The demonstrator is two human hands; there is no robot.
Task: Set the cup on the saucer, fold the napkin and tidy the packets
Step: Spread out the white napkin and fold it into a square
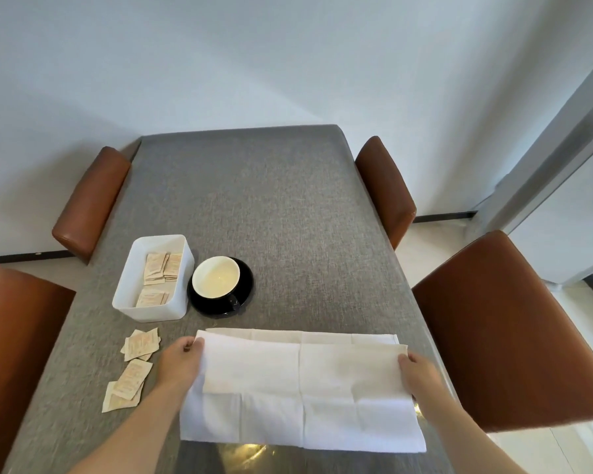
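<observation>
pinching napkin (302,388) corners: left hand (182,362), right hand (418,372); packet print unreadable.

My left hand (182,362) and right hand (416,371) pinch the napkin (298,388) corners; cup (216,277) sits on saucer (243,289).

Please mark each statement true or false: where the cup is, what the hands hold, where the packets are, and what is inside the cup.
1. The cup stands on the black saucer. True.
2. Both hands hold the napkin. True: the left hand and the right hand pinch its corners.
3. All packets lie in the white box. False: loose packets lie on the table.
4. The cup holds coffee. False: it looks empty.
</observation>
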